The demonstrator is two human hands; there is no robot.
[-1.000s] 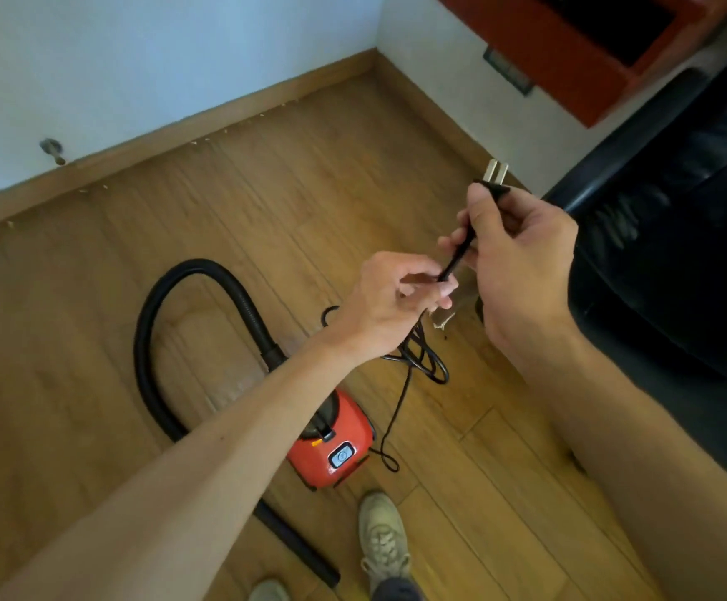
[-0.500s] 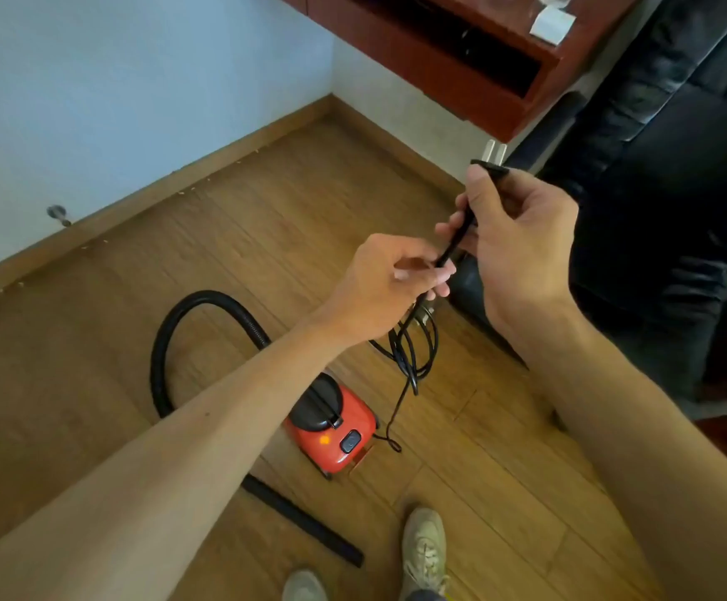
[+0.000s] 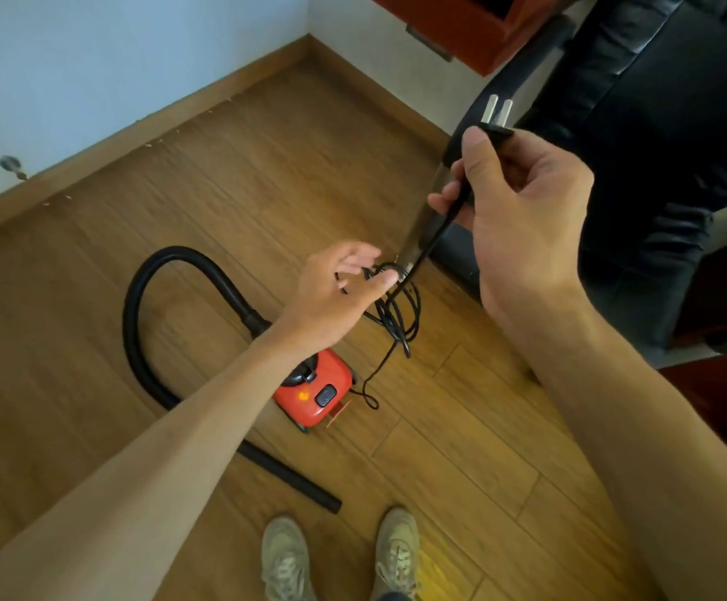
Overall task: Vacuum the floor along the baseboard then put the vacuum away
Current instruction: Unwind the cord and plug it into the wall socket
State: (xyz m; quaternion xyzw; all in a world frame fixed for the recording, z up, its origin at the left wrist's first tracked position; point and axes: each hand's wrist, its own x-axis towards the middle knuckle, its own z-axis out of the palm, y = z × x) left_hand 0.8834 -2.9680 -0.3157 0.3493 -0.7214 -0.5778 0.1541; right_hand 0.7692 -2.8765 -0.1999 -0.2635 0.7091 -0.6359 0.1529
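Baseboard (image 3: 145, 141): runs along the left wall to the corner; small pale specks lie on the floor (image 3: 240, 197) beside it, as before.
Hose (image 3: 153, 271): black loop on the floor, curving back to the vacuum; its straight tube ends near the shoes (image 3: 340, 557).
Vacuum (image 3: 314, 396): small red body on the floor, partly behind the left forearm, in the same place relative to the hose as half a second ago.
Left hand (image 3: 335, 292): lower and farther from the right hand than before; fingers now loosely spread, thumb and forefinger seemingly pinching the top of the coil, though blur makes the grip hard to judge.
Cord (image 3: 400, 314): black loops hang below the left hand, one strand trailing down to the vacuum; the stretch between the hands is longer than earlier.
Right hand (image 3: 526, 210): fingers closed on the cord just below the plug (image 3: 496, 117), prongs pointing up, unchanged.
Chair (image 3: 656, 123): black, at the right.
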